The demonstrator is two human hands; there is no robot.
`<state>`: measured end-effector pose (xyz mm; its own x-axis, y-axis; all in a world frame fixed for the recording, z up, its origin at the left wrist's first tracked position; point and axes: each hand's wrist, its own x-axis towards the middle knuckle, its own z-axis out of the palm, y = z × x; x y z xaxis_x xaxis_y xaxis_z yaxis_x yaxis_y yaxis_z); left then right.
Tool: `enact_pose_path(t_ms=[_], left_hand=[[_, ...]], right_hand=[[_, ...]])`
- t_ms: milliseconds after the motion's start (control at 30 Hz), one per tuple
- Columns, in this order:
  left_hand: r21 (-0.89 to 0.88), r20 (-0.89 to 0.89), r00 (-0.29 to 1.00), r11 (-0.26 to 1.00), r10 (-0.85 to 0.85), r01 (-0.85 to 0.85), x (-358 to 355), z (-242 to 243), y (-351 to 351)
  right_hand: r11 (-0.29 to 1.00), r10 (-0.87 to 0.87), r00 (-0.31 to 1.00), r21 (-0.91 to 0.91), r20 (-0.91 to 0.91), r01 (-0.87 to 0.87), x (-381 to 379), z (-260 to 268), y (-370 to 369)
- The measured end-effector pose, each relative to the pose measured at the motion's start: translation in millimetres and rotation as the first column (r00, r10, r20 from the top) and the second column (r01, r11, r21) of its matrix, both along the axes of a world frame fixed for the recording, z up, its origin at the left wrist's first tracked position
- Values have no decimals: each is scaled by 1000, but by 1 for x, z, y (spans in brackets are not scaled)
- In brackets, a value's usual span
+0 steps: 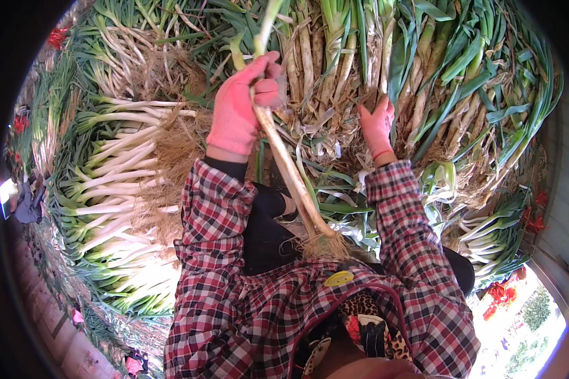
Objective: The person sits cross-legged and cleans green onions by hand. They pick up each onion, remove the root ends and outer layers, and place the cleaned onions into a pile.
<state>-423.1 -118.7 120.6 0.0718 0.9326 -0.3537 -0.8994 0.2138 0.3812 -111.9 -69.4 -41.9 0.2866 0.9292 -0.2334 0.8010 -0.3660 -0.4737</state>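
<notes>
My left hand (pixel 239 109), in a pink glove, is closed around a few long scallion stalks (pixel 284 161). They slant down toward my lap, with their stringy roots (pixel 329 246) lowest and nearest me. Farther right, my right hand (pixel 378 124), gloved the same way, reaches into a heap of untrimmed scallions (pixel 346 61) with dry brown outer leaves. Its thumb and forefinger are at the lower ends of the stalks there. Whether they pinch a stalk is unclear.
Cleaned white scallions (pixel 123 184) lie in a long stack on my left, roots toward me. A smaller bunch (pixel 483 241) sits at the right. Peeled leaves (pixel 341 199) litter the ground by my legs. Red ties (pixel 500 296) lie at the lower right. A person (pixel 28 201) is at the far left.
</notes>
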Motion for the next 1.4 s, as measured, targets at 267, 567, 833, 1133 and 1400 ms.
enact_pose_path(t_ms=[267,567,833,1133,1400], left_hand=[[214,206,974,966,98,-142,-37,18,-1],[253,440,898,962,-22,-101,-40,25,-4],[337,310,951,935,5,-115,-32,39,-29],[245,-191,972,965,140,-90,3,37,-29],[-58,-194,976,995,-97,87,30,29,-22]], right_hand=[[946,-216,907,-306,-362,103,-2,9,8],[921,-32,627,-267,-778,-284,-105,83,-21],[973,-178,484,-79,-857,218,12,92,-35],[948,69,966,285,251,-141,77,91,-22],[980,68,998,-185,0,-67,-76,22,-1]])
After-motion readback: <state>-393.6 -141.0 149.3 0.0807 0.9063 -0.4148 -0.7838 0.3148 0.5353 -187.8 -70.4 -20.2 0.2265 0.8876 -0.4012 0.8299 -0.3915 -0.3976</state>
